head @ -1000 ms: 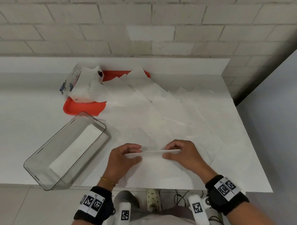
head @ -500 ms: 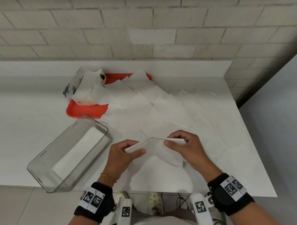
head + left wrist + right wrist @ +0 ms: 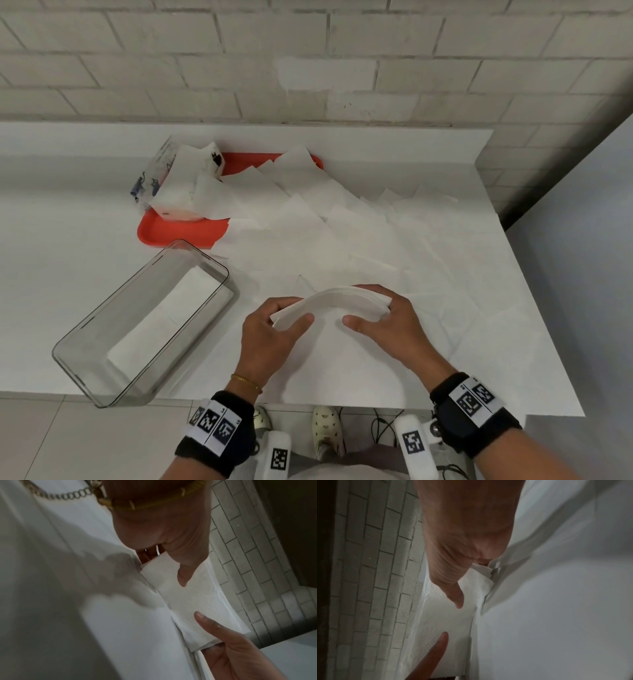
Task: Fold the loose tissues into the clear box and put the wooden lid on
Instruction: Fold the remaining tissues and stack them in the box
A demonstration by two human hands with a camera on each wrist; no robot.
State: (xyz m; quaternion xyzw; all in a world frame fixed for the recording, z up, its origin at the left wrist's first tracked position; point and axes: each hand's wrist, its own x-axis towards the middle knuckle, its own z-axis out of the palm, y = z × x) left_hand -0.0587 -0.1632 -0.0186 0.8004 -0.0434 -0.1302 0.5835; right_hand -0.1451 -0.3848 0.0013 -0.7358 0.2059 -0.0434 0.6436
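Note:
A folded white tissue (image 3: 329,301) arches above the table between both hands. My left hand (image 3: 274,329) pinches its left end, thumb underneath, and my right hand (image 3: 383,318) pinches its right end. In the left wrist view the folded tissue (image 3: 188,599) runs from my thumb to the other hand's thumb; the right wrist view shows the folded tissue (image 3: 450,615) the same way. The clear box (image 3: 82,349) lies to the left with folded tissue (image 3: 164,318) on its bottom. Several loose tissues (image 3: 325,226) cover the table behind my hands. No wooden lid is in view.
A red tray (image 3: 178,233) at the back left carries a torn tissue pack (image 3: 178,185). A brick wall (image 3: 308,61) stands behind the white table (image 3: 51,257), whose front edge is close to my wrists. The table's right edge drops off by a grey wall.
Both hands have lifted the folded tissue off the table and brought its ends nearer, so it now bows upward. The camera view has shifted slightly.

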